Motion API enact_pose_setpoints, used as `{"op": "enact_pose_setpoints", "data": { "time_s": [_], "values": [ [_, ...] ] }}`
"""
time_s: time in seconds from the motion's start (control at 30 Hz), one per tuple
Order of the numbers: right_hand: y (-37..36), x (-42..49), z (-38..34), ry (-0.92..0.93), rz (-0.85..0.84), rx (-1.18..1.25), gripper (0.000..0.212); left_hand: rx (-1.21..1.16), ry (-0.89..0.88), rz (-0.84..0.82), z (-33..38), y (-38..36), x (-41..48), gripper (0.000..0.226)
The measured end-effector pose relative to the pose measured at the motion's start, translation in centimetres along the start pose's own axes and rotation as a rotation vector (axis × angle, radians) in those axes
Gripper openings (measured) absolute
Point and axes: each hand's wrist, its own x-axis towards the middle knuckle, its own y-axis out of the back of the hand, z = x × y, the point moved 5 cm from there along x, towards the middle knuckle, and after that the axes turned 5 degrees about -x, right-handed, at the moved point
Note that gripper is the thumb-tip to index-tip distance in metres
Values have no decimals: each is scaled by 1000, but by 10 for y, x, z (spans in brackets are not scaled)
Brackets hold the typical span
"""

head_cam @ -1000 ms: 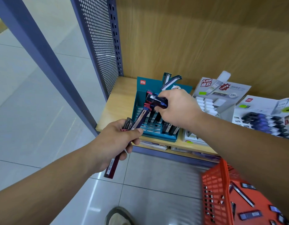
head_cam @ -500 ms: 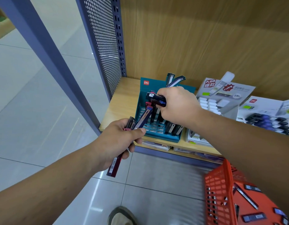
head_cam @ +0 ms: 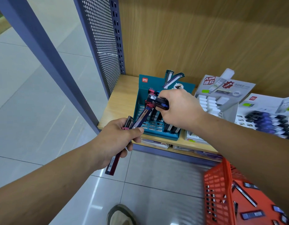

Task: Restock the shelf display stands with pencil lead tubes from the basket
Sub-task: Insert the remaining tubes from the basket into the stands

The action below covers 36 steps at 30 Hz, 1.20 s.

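A teal display stand (head_cam: 141, 101) with slotted rows stands at the left end of the wooden shelf, some dark lead tubes upright in its slots. My right hand (head_cam: 181, 108) hovers over the stand and grips a dark lead tube (head_cam: 156, 102) with blue and pink ends, held nearly level above the slots. My left hand (head_cam: 117, 140) is in front of the shelf edge and clutches a bundle of lead tubes (head_cam: 134, 125); one long tube sticks out below the fist. The red basket (head_cam: 218, 192) at the lower right holds several loose tubes.
A grey-white display stand (head_cam: 221, 95) and a stand with dark and purple tubes (head_cam: 267, 117) sit to the right on the shelf (head_cam: 121, 101). A perforated blue side panel (head_cam: 101, 43) and blue upright (head_cam: 39, 46) bound the shelf's left. Tiled floor and my shoe (head_cam: 121, 216) lie below.
My right hand with its tube has stayed over the teal stand, shifting slightly toward its back. My left hand keeps its bundle and has hardly moved.
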Motion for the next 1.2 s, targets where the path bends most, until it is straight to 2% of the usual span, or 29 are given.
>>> {"op": "enact_pose_setpoints", "data": {
  "time_s": [0.17,0.27,0.33,0.37,0.43,0.53,0.7,0.9,0.97,1.07,1.2],
  "values": [
    [-1,0,-4,2,-20,-123,17,17,-5,-2,-1,-1,1,15],
    [0,4,-6,-19,10,-75,12,29,-21,4,-1,-1,0,14],
    [7,5,-2,-66,54,130,15,32,-37,-5,1,-1,0,15],
    [11,3,1,-112,50,316,18,27,-49,-16,2,-2,0,15],
    [15,-1,5,-217,-69,648,19,3,-83,-42,4,-4,-1,13],
    [17,-9,3,-238,-230,731,14,-15,-123,-83,8,-11,-2,13],
    [22,-15,18,-281,-243,837,14,62,-155,-124,14,-19,-7,17],
    [17,-18,28,-377,-155,1041,18,86,-322,85,27,-12,-5,10],
    [21,-19,28,-344,-130,1074,21,174,-363,93,29,-14,-6,19],
    [31,-19,25,-206,-172,1034,16,238,-316,38,22,-19,-6,37],
    [41,-19,25,-143,-174,799,12,159,-242,-29,18,-21,-3,32]
  ]
}}
